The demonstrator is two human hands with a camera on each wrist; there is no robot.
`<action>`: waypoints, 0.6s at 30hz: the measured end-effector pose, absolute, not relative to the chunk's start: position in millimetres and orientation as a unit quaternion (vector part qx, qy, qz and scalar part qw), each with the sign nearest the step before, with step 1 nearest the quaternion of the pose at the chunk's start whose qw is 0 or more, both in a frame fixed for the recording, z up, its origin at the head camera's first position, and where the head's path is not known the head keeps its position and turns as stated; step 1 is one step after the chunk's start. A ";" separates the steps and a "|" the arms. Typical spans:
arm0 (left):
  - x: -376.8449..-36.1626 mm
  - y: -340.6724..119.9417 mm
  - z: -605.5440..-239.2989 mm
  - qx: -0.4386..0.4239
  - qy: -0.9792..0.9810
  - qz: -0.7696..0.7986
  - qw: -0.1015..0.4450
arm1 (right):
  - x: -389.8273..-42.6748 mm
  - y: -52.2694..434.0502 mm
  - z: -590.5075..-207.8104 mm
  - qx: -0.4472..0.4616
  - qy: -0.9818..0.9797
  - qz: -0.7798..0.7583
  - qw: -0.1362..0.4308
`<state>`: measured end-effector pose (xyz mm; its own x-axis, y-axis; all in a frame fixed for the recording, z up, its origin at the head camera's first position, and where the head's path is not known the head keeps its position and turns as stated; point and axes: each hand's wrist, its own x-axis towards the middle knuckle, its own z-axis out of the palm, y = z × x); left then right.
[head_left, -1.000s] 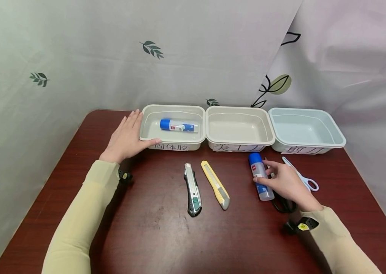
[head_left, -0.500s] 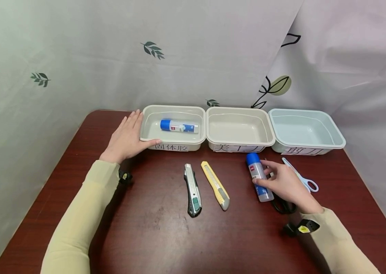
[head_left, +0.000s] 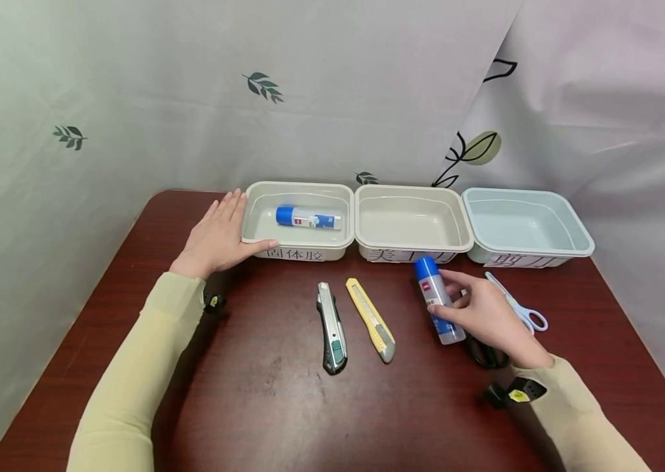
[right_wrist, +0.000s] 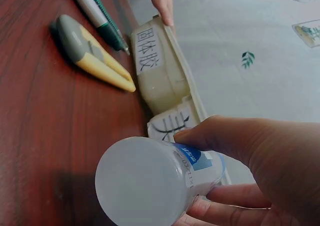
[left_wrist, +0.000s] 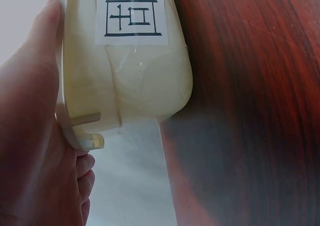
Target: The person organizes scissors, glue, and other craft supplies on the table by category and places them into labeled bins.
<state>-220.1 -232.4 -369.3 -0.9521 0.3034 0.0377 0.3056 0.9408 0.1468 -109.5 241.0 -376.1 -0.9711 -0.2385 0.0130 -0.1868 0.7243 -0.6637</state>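
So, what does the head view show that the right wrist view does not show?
Only the head view shows the scissors, the blue tray and a second glue stick lying inside the left tray.

Only the right wrist view shows the round base of the held glue stick.

Both show the right hand gripping that glue stick, the yellow knife, the silver knife and the left hand on the left tray.

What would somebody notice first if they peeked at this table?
Probably the right hand lifting a clear glue stick with a blue cap off the dark red wooden table, in front of the middle cream plastic tray. Next, the left hand pressed flat against the left cream tray, where a second blue-capped glue stick lies.
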 end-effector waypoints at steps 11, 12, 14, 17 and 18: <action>-220.8 -232.9 -369.1 -0.156 -0.985 -0.076 -0.003 | -115.3 233.0 -345.4 -0.130 0.928 -0.348 -0.010; -220.9 -232.8 -369.0 -0.156 -0.985 -0.077 -0.003 | -116.0 232.2 -342.9 -0.130 0.928 -0.350 -0.011; -221.0 -232.6 -369.0 -0.156 -0.985 -0.077 -0.004 | -117.3 230.3 -338.0 -0.128 0.926 -0.355 -0.013; -221.2 -232.5 -369.4 -0.156 -0.985 -0.077 -0.004 | -120.2 228.0 -330.9 -0.132 0.925 -0.357 -0.020; -221.4 -232.5 -369.6 -0.157 -0.985 -0.077 -0.003 | -121.4 227.5 -328.4 -0.135 0.924 -0.357 -0.022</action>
